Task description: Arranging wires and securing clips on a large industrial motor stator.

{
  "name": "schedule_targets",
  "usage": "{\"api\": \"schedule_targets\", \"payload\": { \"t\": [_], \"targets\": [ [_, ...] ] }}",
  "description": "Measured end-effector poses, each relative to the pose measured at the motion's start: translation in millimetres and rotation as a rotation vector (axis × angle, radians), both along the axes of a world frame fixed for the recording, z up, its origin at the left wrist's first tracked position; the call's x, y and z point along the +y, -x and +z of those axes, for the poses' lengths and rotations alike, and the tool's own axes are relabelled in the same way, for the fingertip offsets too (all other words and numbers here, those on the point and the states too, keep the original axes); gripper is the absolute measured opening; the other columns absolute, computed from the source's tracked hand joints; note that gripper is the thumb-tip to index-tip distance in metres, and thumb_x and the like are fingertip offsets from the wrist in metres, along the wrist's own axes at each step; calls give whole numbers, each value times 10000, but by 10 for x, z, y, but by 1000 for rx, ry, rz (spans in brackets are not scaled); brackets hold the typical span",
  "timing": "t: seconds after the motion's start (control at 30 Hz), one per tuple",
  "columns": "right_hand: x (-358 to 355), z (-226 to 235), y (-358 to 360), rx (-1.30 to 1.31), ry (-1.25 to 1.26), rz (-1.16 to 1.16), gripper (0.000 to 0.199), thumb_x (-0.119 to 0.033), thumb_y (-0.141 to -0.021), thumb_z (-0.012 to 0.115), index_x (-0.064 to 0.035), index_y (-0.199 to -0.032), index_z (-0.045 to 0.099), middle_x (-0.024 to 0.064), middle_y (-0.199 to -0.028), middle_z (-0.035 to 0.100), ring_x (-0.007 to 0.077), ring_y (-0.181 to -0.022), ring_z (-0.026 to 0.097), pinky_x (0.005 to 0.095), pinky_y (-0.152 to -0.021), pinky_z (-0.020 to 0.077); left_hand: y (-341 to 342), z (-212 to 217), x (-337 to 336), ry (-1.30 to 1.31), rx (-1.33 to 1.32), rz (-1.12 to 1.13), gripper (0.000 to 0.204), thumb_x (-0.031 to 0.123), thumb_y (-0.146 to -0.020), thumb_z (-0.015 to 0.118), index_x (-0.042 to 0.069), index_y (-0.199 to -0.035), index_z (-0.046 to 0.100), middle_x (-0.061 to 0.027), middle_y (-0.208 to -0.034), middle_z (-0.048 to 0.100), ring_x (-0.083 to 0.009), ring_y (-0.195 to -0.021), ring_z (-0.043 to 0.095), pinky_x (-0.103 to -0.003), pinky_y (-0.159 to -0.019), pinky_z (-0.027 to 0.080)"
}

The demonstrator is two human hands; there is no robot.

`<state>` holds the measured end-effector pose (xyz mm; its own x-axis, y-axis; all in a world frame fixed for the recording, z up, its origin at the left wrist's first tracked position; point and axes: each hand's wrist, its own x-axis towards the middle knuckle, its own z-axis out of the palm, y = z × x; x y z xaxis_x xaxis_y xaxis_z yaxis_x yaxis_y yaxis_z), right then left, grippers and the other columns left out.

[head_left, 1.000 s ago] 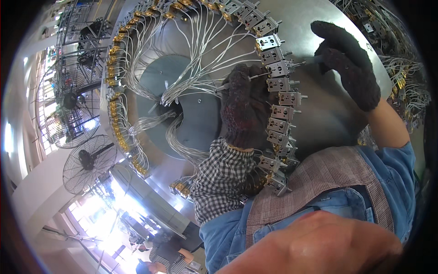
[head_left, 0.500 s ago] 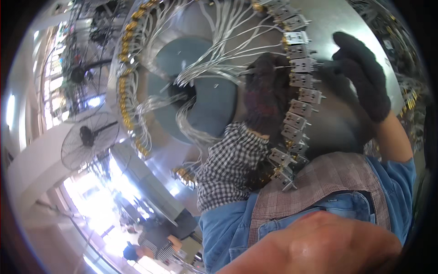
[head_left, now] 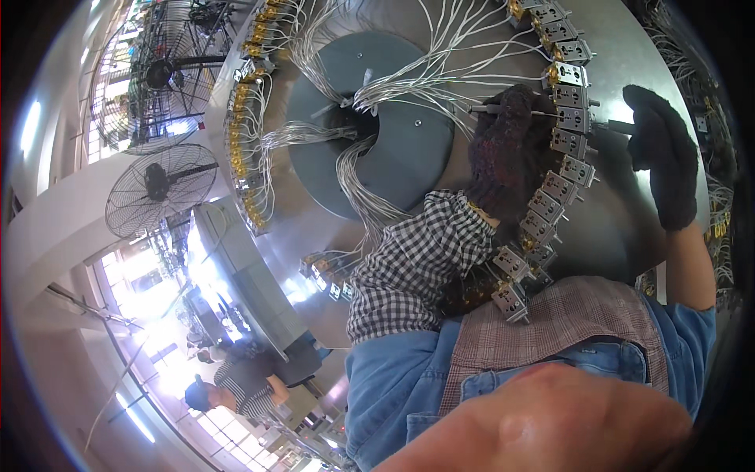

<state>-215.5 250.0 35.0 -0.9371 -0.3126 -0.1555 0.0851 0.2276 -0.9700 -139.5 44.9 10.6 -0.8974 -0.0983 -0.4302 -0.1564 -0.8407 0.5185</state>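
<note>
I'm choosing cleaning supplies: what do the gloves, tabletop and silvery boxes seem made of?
Gloves: probably knitted yarn, matte, by the fuzzy surface. Tabletop: probably metal, smooth and grey, by its bright reflections. Silvery boxes: likely metal, shiny, by their glints; bare or plated, I can't tell.

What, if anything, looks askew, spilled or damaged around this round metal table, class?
Near the plaid apron, the row of metal units looks askew: units there overlap and tilt unevenly, whereas beside the left hand they follow a neater curve. Fisheye bending may exaggerate this. No spill or obvious damage shows.
</note>
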Motion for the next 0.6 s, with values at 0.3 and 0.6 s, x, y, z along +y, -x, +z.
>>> {"api": "schedule_targets", "payload": {
  "t": [0.3, 0.6],
  "targets": [
    [-47, 52, -12, 31, 94, -13, 332, -246, -932, 521, -18, -1162, 595, 35, -825, 625, 51, -567, 494, 197, -475, 363, 0, 10, -44, 19, -40, -33, 274, 320, -921, 560, 121, -1099, 496, -53, -997, 586, -240, -913, 599, -483, -696, 522],
    [-71, 81, 42, -7, 44, 3, 356, -278, -931, 516, -9, -1148, 599, 28, -623, 561, 52, -501, 468, 213, -458, 353, 11, -100, 56, 658, 72, -78, 281, 303, -901, 589, 65, -1036, 525, -84, -949, 610, -222, -889, 600, -364, -679, 510]
  ]
}}
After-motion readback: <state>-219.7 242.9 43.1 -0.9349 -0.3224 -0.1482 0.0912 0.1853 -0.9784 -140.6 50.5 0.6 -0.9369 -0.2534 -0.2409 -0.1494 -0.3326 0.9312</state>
